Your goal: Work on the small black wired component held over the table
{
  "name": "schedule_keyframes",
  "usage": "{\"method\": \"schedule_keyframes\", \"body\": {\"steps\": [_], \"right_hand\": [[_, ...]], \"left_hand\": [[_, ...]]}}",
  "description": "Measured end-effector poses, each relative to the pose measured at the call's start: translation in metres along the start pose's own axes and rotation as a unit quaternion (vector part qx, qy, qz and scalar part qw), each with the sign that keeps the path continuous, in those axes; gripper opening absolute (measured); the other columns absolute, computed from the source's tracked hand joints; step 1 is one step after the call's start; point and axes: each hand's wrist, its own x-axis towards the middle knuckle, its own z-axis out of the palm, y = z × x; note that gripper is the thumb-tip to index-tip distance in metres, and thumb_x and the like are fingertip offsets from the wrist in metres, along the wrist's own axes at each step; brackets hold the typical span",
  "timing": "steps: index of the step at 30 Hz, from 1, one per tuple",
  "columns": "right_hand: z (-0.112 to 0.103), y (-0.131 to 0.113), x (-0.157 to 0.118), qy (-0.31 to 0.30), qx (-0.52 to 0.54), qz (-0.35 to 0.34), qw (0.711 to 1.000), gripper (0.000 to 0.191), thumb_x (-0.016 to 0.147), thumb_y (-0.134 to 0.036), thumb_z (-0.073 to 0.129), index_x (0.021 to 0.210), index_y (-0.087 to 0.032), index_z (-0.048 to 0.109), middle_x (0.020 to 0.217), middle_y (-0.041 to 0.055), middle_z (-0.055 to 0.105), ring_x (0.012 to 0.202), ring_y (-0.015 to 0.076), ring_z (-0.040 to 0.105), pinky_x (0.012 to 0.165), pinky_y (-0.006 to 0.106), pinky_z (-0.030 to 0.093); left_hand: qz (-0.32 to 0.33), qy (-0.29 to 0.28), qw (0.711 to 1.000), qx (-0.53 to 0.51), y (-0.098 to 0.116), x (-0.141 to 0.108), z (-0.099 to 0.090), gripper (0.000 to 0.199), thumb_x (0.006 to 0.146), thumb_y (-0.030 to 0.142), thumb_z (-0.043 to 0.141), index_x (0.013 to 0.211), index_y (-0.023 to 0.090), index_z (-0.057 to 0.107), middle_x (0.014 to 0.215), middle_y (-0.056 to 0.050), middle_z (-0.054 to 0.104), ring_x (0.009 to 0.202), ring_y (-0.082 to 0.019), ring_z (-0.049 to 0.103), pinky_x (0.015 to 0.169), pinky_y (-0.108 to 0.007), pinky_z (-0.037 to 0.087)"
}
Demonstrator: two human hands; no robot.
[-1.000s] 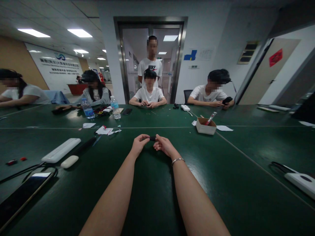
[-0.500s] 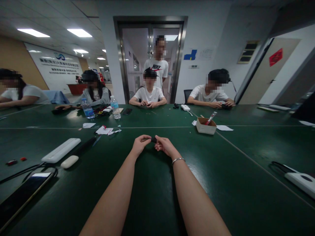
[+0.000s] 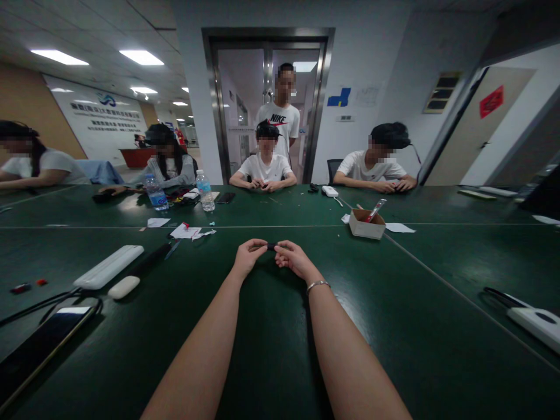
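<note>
Between my two hands is a small black object (image 3: 272,247), too small for me to tell its kind. The fingertips of my left hand (image 3: 251,256) pinch its left end. My right hand (image 3: 294,258), with a silver bangle on the wrist, grips the other end between thumb and fingers, the remaining fingers curled under. Both hands are over the dark green table (image 3: 271,326), in front of me. Fingers cover both ends of the object.
To the left lie a white power bank (image 3: 109,267), a white oval case (image 3: 124,288) and a phone (image 3: 48,344) with a cable. A small box (image 3: 367,227) stands ahead to the right. Bottles (image 3: 205,191) and paper scraps (image 3: 186,231) lie beyond. Several people sit across the table; one person stands behind.
The black object has turned slightly and now lies more level, with a bit more of it showing. My left hand has shifted slightly left; otherwise the hands hold nearly the same place.
</note>
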Motion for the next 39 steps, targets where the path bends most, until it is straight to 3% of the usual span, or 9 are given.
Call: {"method": "schedule_keyframes", "body": {"steps": [6, 9, 13, 18, 27, 30, 34, 39], "right_hand": [[0.002, -0.0007, 0.0032, 0.021, -0.011, 0.029, 0.999, 0.03, 0.082, -0.041, 0.064, 0.072, -0.014, 0.054, 0.053, 0.003, 0.061, 0.043, 0.0093, 0.058, 0.039, 0.016, 0.046], [0.0016, -0.0013, 0.0021, 0.007, 0.002, 0.019, 1.0, 0.025, 0.081, -0.037, 0.066, 0.087, -0.015, 0.056, 0.057, 0.0016, 0.063, 0.045, 0.0101, 0.06, 0.041, 0.017, 0.048], [0.0004, -0.0014, -0.0002, -0.006, 0.008, -0.004, 1.0, 0.035, 0.074, -0.024, 0.073, 0.103, -0.018, 0.054, 0.062, -0.0011, 0.065, 0.048, 0.0102, 0.062, 0.044, 0.017, 0.05], [0.0008, -0.0009, 0.0005, 0.003, 0.006, 0.011, 1.0, 0.022, 0.078, -0.031, 0.07, 0.085, -0.015, 0.056, 0.057, 0.0013, 0.063, 0.046, 0.0089, 0.059, 0.041, 0.015, 0.046], [-0.0002, 0.0015, 0.0072, 0.034, -0.016, 0.043, 0.998, 0.038, 0.084, -0.047, 0.059, 0.068, -0.013, 0.054, 0.049, 0.005, 0.06, 0.04, 0.0099, 0.057, 0.038, 0.017, 0.047], [0.0006, 0.0006, 0.0056, 0.032, -0.004, 0.039, 0.999, 0.033, 0.084, -0.046, 0.06, 0.077, -0.014, 0.055, 0.051, 0.0041, 0.061, 0.042, 0.0107, 0.058, 0.039, 0.018, 0.048], [0.0009, -0.001, 0.0013, -0.003, 0.016, 0.008, 1.0, 0.03, 0.079, -0.032, 0.069, 0.102, -0.017, 0.055, 0.06, 0.0007, 0.066, 0.048, 0.0107, 0.062, 0.045, 0.017, 0.051], [0.0005, -0.0012, -0.0001, -0.007, 0.01, 0.011, 1.0, 0.024, 0.078, -0.028, 0.071, 0.092, -0.014, 0.057, 0.059, 0.0017, 0.065, 0.048, 0.009, 0.061, 0.044, 0.015, 0.048]], "left_hand": [[0.003, -0.016, 1.0, -0.011, -0.0002, -0.0008, 0.001, 0.025, 0.067, 0.031, 0.072, 0.088, 0.016, 0.069, 0.095, -0.007, 0.071, 0.093, -0.021, 0.065, 0.093, -0.038, 0.046], [0.009, -0.001, 1.0, -0.004, -0.0004, 0.0, 0.0, 0.025, 0.067, 0.031, 0.073, 0.087, 0.016, 0.07, 0.095, -0.007, 0.071, 0.093, -0.021, 0.065, 0.092, -0.038, 0.047], [0.002, 0.007, 1.0, 0.002, 0.0017, -0.0004, -0.0006, 0.023, 0.066, 0.029, 0.073, 0.086, 0.016, 0.07, 0.094, -0.007, 0.071, 0.091, -0.021, 0.066, 0.091, -0.038, 0.047], [-0.008, -0.011, 1.0, -0.012, 0.0036, -0.0023, 0.0013, 0.026, 0.065, 0.03, 0.073, 0.087, 0.016, 0.069, 0.093, -0.007, 0.072, 0.091, -0.022, 0.067, 0.09, -0.038, 0.048], [-0.008, -0.033, 0.999, -0.023, 0.0034, -0.0024, 0.0034, 0.026, 0.065, 0.029, 0.074, 0.087, 0.016, 0.07, 0.094, -0.007, 0.072, 0.092, -0.021, 0.067, 0.091, -0.037, 0.048], [-0.001, -0.018, 1.0, -0.019, 0.0029, -0.0021, 0.0025, 0.026, 0.065, 0.03, 0.074, 0.088, 0.016, 0.07, 0.095, -0.007, 0.072, 0.092, -0.021, 0.067, 0.092, -0.037, 0.048], [-0.003, -0.001, 1.0, -0.01, 0.003, -0.0019, 0.0014, 0.026, 0.064, 0.03, 0.074, 0.086, 0.016, 0.07, 0.094, -0.008, 0.072, 0.092, -0.022, 0.067, 0.091, -0.038, 0.048], [-0.004, -0.009, 1.0, -0.016, 0.0043, -0.0027, 0.002, 0.027, 0.065, 0.029, 0.074, 0.088, 0.016, 0.07, 0.095, -0.008, 0.072, 0.092, -0.022, 0.067, 0.092, -0.038, 0.048]]}}
